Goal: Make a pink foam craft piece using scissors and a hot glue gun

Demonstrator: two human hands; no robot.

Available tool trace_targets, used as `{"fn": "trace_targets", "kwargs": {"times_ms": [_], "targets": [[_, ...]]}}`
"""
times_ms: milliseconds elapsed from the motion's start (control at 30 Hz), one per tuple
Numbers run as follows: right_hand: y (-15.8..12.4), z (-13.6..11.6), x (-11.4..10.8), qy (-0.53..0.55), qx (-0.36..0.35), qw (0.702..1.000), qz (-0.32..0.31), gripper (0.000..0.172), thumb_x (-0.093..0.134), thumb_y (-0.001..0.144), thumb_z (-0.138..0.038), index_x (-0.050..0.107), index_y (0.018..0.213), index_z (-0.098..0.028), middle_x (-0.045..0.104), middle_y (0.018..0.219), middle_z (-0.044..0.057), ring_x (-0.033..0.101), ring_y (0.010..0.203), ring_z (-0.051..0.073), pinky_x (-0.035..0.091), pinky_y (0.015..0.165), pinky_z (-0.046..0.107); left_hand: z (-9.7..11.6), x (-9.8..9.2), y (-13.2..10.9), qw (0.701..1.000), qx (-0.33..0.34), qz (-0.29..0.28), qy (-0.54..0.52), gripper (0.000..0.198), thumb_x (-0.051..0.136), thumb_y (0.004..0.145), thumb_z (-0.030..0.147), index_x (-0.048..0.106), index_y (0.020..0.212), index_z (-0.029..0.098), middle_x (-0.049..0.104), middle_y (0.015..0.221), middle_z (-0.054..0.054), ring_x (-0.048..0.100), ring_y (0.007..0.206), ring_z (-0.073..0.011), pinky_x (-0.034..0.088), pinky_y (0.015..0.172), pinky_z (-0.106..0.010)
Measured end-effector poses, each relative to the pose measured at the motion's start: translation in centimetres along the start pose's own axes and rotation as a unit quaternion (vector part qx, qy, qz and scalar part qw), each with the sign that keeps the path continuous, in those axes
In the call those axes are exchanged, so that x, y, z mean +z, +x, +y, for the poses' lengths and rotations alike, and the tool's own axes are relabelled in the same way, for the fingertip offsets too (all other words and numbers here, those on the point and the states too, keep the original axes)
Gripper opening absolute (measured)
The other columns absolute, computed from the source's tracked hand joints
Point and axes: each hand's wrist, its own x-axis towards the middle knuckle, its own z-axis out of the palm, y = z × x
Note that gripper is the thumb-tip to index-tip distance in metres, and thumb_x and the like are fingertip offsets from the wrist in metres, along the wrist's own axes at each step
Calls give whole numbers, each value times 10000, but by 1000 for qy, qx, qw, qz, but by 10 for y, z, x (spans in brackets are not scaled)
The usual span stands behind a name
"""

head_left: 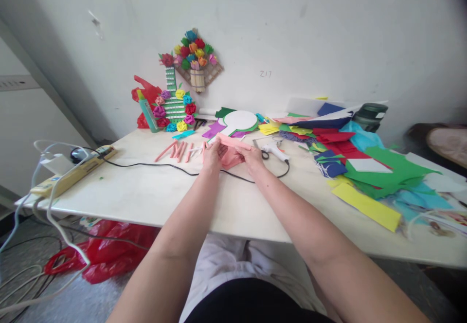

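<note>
Between my two hands is a piece of pink crepe paper (233, 141), its upper edge a long flat strip and the rest crumpled below. My left hand (213, 154) grips its left end. The right end is pinched in my right hand (253, 159). Several rolled pink paper strips (181, 152) lie to the left of my hands. A white glue gun (276, 152) rests just right of my right hand, beside black-handled scissors (264, 155). Behind my hands lies a white round paddle-shaped cutout (240, 120) with a green edge.
A black cord (160, 164) crosses the table in front of my hands. At left sits a power strip (73, 172). Coloured paper sheets (386, 170) heap up at right. A flower-covered guitar-shaped craft (175, 106) and a glue bottle (148, 114) stand at the back left.
</note>
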Motion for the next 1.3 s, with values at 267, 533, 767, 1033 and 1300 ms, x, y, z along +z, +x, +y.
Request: {"fn": "trace_targets", "kwargs": {"times_ms": [267,533,767,1033,1300], "targets": [[3,2,-1,-17,-3,1000,-2,210,745,534,-280,628,610,-124,625,521,13,520,424,88,405,427,207,-3,0,2,1000,0,-15,13,257,750,615,315,570,693,150,624,593,-6,624,589,-125,492,671,-256],[-3,-6,0,-22,13,1000,-18,163,687,632,-283,633,650,-130,633,517,6,491,386,67,348,386,180,-2,-5,5,999,9,-40,32,285,769,569,322,584,688,140,636,619,-12,625,599,-118,488,684,-250],[-1,-6,1,-24,30,999,11,141,663,673,-242,586,616,-139,601,468,-12,488,365,68,345,374,179,-3,-8,7,997,12,-59,41,277,772,567,331,603,678,141,639,622,-12,616,587,-113,477,680,-245],[-2,-4,1,-30,24,999,-12,165,670,671,-282,603,628,-138,617,494,-2,480,376,60,331,360,168,-2,-1,0,996,6,-76,42,300,793,533,318,607,684,138,634,620,-3,601,570,-108,478,674,-253],[-4,-1,1,-44,20,998,-43,186,657,675,-334,620,667,-152,636,528,5,504,389,75,349,360,178,3,4,-9,992,18,-96,85,321,793,525,345,567,613,135,591,562,13,560,520,-83,453,607,-222]]}}
